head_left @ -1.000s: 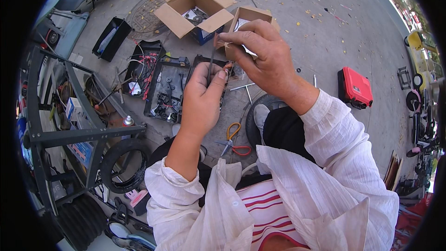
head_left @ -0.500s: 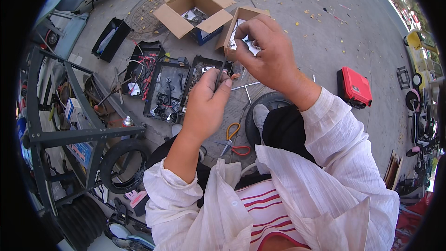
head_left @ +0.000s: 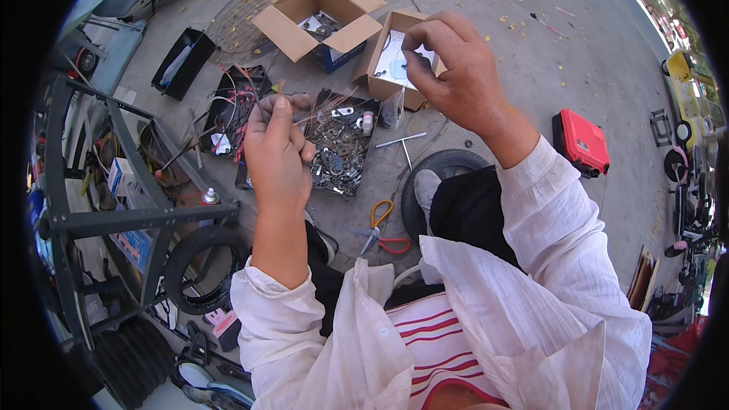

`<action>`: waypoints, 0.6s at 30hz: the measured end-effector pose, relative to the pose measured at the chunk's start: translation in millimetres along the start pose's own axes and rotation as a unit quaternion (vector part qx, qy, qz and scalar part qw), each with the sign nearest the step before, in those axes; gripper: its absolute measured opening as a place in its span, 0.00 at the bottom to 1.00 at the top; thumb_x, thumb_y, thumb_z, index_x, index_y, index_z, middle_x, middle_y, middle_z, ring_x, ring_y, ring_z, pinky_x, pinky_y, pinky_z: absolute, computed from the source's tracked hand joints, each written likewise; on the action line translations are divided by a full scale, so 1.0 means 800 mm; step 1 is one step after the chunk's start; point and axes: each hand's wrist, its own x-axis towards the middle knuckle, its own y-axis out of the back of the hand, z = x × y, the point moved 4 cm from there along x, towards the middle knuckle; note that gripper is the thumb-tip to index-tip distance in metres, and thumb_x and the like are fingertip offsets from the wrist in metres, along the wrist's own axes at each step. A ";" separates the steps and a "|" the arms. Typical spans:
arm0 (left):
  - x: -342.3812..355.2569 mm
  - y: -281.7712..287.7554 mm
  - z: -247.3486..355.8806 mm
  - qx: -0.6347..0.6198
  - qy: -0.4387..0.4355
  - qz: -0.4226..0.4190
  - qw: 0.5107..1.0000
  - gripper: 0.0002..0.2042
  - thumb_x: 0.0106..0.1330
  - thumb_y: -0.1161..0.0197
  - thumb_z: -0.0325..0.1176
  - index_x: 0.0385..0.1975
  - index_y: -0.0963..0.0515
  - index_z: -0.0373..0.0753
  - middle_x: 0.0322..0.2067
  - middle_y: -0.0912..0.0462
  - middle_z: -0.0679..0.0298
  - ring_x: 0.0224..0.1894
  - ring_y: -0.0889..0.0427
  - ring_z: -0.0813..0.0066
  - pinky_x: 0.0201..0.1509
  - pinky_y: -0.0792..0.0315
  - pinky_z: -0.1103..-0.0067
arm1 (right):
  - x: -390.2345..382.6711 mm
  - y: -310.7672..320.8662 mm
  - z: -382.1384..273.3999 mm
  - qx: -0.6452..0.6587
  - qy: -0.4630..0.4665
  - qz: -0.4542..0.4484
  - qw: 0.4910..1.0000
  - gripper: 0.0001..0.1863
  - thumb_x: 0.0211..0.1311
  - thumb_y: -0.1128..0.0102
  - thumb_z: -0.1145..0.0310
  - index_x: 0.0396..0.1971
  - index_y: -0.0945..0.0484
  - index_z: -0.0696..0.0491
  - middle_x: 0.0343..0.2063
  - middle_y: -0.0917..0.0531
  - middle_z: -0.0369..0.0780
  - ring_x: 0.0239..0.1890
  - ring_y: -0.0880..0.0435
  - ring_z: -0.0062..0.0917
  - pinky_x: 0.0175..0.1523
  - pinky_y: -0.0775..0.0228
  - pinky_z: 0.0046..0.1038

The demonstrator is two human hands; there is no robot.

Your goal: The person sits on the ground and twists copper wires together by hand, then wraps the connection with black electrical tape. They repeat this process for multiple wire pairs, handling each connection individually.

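My left hand (head_left: 277,152) is raised over the ground with its fingers closed on a bundle of thin copper-coloured wire strands (head_left: 330,108) that fan out to the right. My right hand (head_left: 456,68) is higher and to the right, above a small open cardboard box (head_left: 377,68). Its thumb and forefinger are pinched together, and anything between them is too fine to see. Below both hands lies a black tray of small metal parts (head_left: 338,152). Both arms are in white sleeves.
A larger open cardboard box (head_left: 319,7) sits beyond the small one. Other things around are a wiring tray (head_left: 231,110), a black bin (head_left: 182,61), a T-shaped wrench (head_left: 402,140), orange-handled pliers (head_left: 383,228), a tyre (head_left: 448,163), a red case (head_left: 581,140) and a metal rack (head_left: 114,216) at left.
The hands were together over the parts tray and have drawn apart. The left moved left and down with the strands, and the right moved right and up.
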 end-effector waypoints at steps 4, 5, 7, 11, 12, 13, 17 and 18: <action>-0.021 -0.037 -0.020 -0.024 0.077 -0.093 0.992 0.05 0.71 0.46 0.35 0.37 0.30 0.41 0.33 0.20 0.65 0.13 0.44 0.90 0.15 0.40 0.86 | -0.003 -0.029 -0.042 0.054 0.049 -0.075 0.994 0.09 0.45 0.34 0.72 0.28 0.25 0.53 0.27 0.25 0.40 0.33 0.24 0.36 0.36 0.31 0.34; -0.023 -0.041 -0.024 -0.025 0.086 -0.097 0.991 0.06 0.71 0.46 0.35 0.38 0.30 0.40 0.31 0.22 0.66 0.13 0.43 0.90 0.14 0.39 0.86 | -0.004 -0.033 -0.046 0.060 0.053 -0.072 0.994 0.09 0.45 0.34 0.72 0.28 0.25 0.53 0.27 0.26 0.40 0.33 0.24 0.36 0.36 0.31 0.34; -0.025 -0.045 -0.027 -0.026 0.100 -0.111 0.988 0.06 0.71 0.46 0.35 0.38 0.30 0.39 0.28 0.24 0.68 0.13 0.42 0.90 0.13 0.39 0.86 | -0.007 -0.040 -0.051 0.072 0.059 -0.066 0.993 0.09 0.45 0.34 0.72 0.27 0.24 0.53 0.27 0.26 0.40 0.32 0.24 0.36 0.36 0.31 0.34; -0.028 -0.048 -0.026 -0.010 0.113 -0.136 0.984 0.06 0.71 0.46 0.34 0.38 0.30 0.40 0.25 0.28 0.71 0.13 0.42 0.90 0.13 0.40 0.86 | -0.006 -0.039 -0.051 0.070 0.039 -0.060 0.995 0.09 0.45 0.34 0.70 0.27 0.25 0.52 0.26 0.26 0.39 0.31 0.24 0.36 0.35 0.31 0.35; -0.028 -0.047 -0.026 -0.002 0.115 -0.138 0.984 0.06 0.71 0.46 0.34 0.38 0.30 0.40 0.25 0.28 0.72 0.13 0.42 0.91 0.13 0.41 0.86 | -0.006 -0.038 -0.051 0.066 0.033 -0.065 0.995 0.09 0.45 0.34 0.70 0.27 0.25 0.52 0.26 0.26 0.39 0.31 0.24 0.36 0.35 0.31 0.35; -0.028 -0.048 -0.025 -0.003 0.117 -0.141 0.983 0.06 0.70 0.46 0.34 0.37 0.30 0.40 0.25 0.28 0.72 0.14 0.42 0.91 0.13 0.42 0.87 | -0.007 -0.037 -0.050 0.061 0.026 -0.069 0.995 0.09 0.45 0.34 0.70 0.27 0.25 0.52 0.27 0.26 0.39 0.31 0.24 0.36 0.35 0.31 0.35; -0.029 -0.046 -0.023 0.012 0.121 -0.156 0.980 0.05 0.70 0.46 0.33 0.37 0.30 0.39 0.25 0.29 0.73 0.15 0.41 0.92 0.14 0.47 0.88 | -0.007 -0.035 -0.051 0.053 0.018 -0.063 0.996 0.08 0.45 0.34 0.71 0.26 0.25 0.51 0.27 0.26 0.39 0.31 0.25 0.36 0.35 0.31 0.35; -0.029 -0.045 -0.024 0.020 0.122 -0.161 0.979 0.05 0.70 0.46 0.33 0.37 0.30 0.39 0.25 0.29 0.73 0.15 0.41 0.93 0.15 0.48 0.88 | -0.007 -0.036 -0.051 0.062 0.011 -0.068 0.996 0.08 0.45 0.35 0.71 0.27 0.25 0.52 0.27 0.26 0.39 0.31 0.24 0.36 0.35 0.31 0.35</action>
